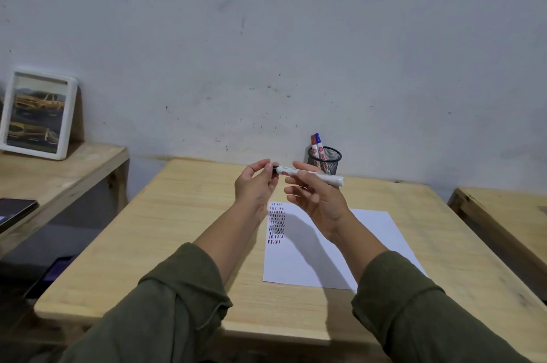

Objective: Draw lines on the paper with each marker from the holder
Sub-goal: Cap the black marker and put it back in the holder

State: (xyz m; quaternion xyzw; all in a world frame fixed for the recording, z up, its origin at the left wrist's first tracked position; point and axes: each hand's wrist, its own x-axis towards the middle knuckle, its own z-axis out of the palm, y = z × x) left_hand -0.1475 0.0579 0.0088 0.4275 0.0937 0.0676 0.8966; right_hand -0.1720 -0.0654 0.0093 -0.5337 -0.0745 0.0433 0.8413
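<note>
With my right hand (316, 200) gripping the white black-capped marker (310, 175) above the white lined paper (340, 244) and my left hand (256, 185) pinching its cap (tight, I judge), a jerky pull risks smearing ink.

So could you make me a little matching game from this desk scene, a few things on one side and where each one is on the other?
Things:
1. black-capped marker
2. red and blue markers
3. paper
4. picture frame

Places:
A. leaning against the wall on the side shelf
B. flat on the table
C. standing in the mesh holder
D. held between the left hand and right hand

Pairs: 1-D, 2-C, 3-B, 4-A
</note>
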